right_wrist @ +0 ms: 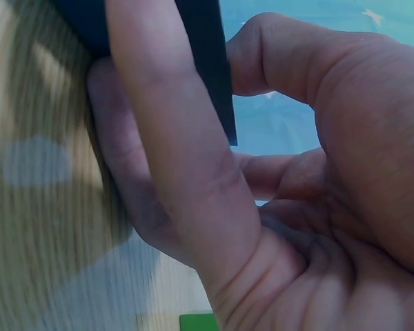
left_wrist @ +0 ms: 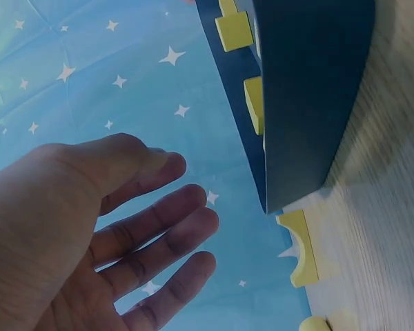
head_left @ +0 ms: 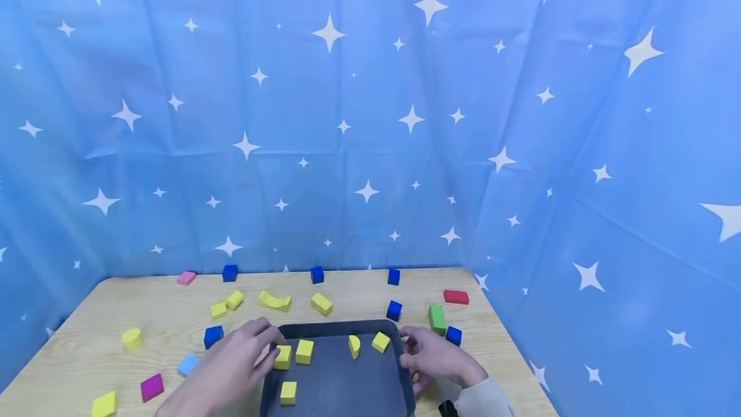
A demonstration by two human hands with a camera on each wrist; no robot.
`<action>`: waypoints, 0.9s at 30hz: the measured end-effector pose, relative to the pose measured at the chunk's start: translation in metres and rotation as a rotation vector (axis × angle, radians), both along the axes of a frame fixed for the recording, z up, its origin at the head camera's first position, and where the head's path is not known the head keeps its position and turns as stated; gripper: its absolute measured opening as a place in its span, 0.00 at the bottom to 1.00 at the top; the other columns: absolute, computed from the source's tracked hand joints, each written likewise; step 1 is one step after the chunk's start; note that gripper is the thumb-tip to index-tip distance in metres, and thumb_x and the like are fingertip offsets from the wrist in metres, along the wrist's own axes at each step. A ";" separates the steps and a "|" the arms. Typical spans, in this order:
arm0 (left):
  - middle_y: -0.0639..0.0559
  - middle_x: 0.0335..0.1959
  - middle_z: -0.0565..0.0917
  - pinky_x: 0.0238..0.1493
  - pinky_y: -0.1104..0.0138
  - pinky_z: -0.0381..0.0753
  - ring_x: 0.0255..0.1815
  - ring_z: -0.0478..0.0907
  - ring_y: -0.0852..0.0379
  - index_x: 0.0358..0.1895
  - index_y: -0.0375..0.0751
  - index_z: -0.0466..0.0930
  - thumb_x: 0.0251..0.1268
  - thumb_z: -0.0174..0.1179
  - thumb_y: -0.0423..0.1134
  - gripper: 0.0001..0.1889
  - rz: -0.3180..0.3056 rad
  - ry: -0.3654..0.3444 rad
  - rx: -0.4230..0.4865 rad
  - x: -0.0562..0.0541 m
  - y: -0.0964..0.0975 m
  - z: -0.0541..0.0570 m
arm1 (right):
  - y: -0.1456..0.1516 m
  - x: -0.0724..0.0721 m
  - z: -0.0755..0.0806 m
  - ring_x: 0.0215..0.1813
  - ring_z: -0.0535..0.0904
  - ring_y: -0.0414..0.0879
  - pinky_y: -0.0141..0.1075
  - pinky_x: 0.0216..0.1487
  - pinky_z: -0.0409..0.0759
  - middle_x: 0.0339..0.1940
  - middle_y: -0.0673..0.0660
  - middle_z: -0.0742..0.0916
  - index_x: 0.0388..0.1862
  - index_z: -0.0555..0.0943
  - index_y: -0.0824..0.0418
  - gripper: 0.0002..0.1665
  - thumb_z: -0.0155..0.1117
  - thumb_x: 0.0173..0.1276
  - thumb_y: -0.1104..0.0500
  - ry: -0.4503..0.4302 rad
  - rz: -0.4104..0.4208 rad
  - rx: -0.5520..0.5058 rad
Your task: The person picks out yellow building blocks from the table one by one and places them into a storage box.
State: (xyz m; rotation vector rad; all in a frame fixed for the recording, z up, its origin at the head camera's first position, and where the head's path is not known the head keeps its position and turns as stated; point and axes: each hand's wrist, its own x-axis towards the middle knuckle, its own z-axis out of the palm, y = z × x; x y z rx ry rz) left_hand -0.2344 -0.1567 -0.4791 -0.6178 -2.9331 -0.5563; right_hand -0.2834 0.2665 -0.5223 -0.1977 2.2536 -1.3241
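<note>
Grip: my left grip (head_left: 237,352) loosely spread, holding nothing, beside tray (head_left: 341,378) | my right grip (head_left: 434,356) curled, pinching its right rim | inside: 5 yellow blocks (head_left: 304,352) | worktop (head_left: 168,311): 6 dark-blue blocks (head_left: 213,336)

— What is worn at five o'clock, head view?
— The right hand (head_left: 433,352) is met by a pale grey fabric sleeve (head_left: 485,398).
— And nearer six o'clock?
— A small black piece (head_left: 448,408) is seen beside it, partly cut off.
</note>
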 end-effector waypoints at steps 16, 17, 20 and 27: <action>0.61 0.50 0.91 0.43 0.66 0.91 0.40 0.82 0.67 0.50 0.57 0.94 0.77 0.79 0.39 0.07 0.098 0.232 0.040 -0.001 -0.038 -0.005 | -0.001 0.001 -0.002 0.42 0.91 0.51 0.42 0.36 0.97 0.52 0.62 0.85 0.85 0.75 0.64 0.34 0.68 0.84 0.65 -0.028 -0.001 -0.021; 0.60 0.51 0.91 0.42 0.66 0.90 0.39 0.81 0.68 0.50 0.56 0.94 0.77 0.79 0.38 0.07 0.107 0.237 0.046 -0.002 -0.041 -0.006 | -0.001 0.001 -0.002 0.42 0.91 0.51 0.42 0.36 0.97 0.52 0.62 0.85 0.86 0.75 0.64 0.34 0.68 0.84 0.65 -0.024 0.000 -0.020; 0.57 0.53 0.92 0.38 0.66 0.87 0.36 0.79 0.68 0.52 0.54 0.94 0.78 0.78 0.38 0.07 0.145 0.237 0.050 -0.006 -0.054 -0.007 | -0.002 0.000 -0.003 0.41 0.91 0.51 0.42 0.35 0.97 0.52 0.61 0.86 0.86 0.75 0.64 0.34 0.68 0.85 0.64 -0.012 0.005 -0.018; 0.46 0.55 0.91 0.39 0.55 0.92 0.42 0.87 0.55 0.60 0.45 0.93 0.79 0.76 0.38 0.12 0.227 0.170 0.035 -0.020 -0.094 -0.005 | 0.000 0.000 -0.004 0.41 0.90 0.50 0.40 0.34 0.96 0.50 0.61 0.85 0.84 0.76 0.64 0.33 0.69 0.84 0.65 -0.007 0.005 -0.023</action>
